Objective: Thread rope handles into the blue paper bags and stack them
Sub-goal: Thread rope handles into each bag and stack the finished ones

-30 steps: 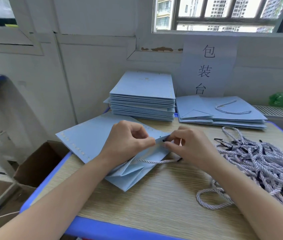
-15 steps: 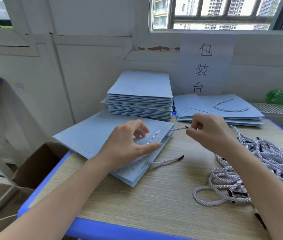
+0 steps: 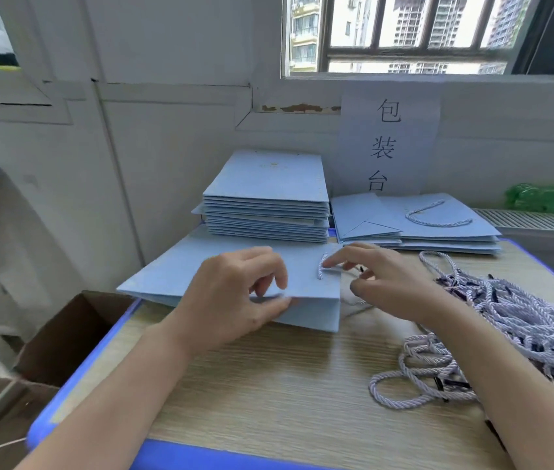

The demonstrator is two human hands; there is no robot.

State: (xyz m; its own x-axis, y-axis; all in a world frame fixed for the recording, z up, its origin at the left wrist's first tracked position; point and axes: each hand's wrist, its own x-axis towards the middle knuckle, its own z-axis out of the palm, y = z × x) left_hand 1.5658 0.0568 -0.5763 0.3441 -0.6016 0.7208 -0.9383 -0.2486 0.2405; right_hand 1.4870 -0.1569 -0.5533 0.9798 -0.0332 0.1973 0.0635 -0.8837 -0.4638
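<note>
1. Pinching the near edge of the blue paper bag point(image 3: 234, 266), the left hand point(image 3: 234, 296) has its thumb below and its curled fingers on top; I judge this keeps the bag flat and steady for the threading.
2. At the bag's right edge, the right hand point(image 3: 390, 283) reaches with its forefinger stretched out and touching the rope handle point(image 3: 323, 266). Whether the other fingers pinch the rope's loose end I cannot tell, because that part is blurred.
3. A short loop of the rope handle lies on top of the bag near its right edge, so one end seems to be through a hole already. The second end is probably still to be threaded.
4. The bag lies flat on the tabletop point(image 3: 268, 385), a little lifted at the near edge where the left hand holds it.
5. Right of the bag, a pile of loose ropes point(image 3: 506, 320) waits near the right hand, an easy place to take from.
6. Behind the bag stands a tall stack of plain bags point(image 3: 265, 198).
7. Right of this stack, a low stack of finished bags point(image 3: 438, 228) shows a handle on top; the bag in hand should probably go there.
</note>
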